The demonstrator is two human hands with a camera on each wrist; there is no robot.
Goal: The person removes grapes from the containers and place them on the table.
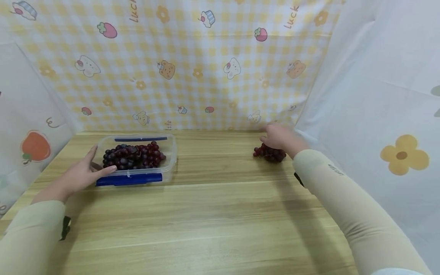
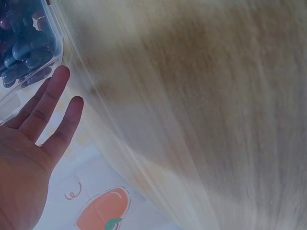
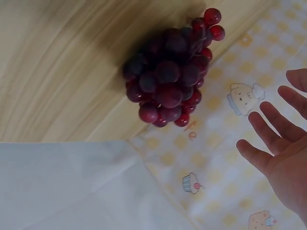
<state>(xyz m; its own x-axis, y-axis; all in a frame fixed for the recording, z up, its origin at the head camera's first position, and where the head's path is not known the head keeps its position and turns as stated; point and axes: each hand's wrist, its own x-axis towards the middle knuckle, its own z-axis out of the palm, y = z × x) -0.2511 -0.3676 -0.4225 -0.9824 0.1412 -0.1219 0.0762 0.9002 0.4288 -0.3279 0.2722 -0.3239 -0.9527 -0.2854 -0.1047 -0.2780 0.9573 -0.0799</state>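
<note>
At the left of the head view stands a clear plastic container point(image 1: 173, 154) with blue clips, holding dark red and purple grapes point(image 1: 135, 156). My left hand point(image 1: 80, 175) rests against its left end, the thumb lying at the front rim. Straight, spread fingers reach the container wall in the left wrist view. On the right side of the table lies a second bunch of grapes point(image 3: 168, 79), dark with brighter red ones at one end. My right hand point(image 1: 279, 138), slightly blurred, hovers just above and behind that bunch. Its fingers are spread and apart from the grapes in the right wrist view.
The wooden table point(image 1: 213, 214) reaches back to a yellow checked cloth point(image 1: 206, 88) hanging upright. White printed cloths stand at the left point(image 1: 31, 99) and right point(image 1: 378, 103) sides. Bare wood lies between the container and the right-hand bunch.
</note>
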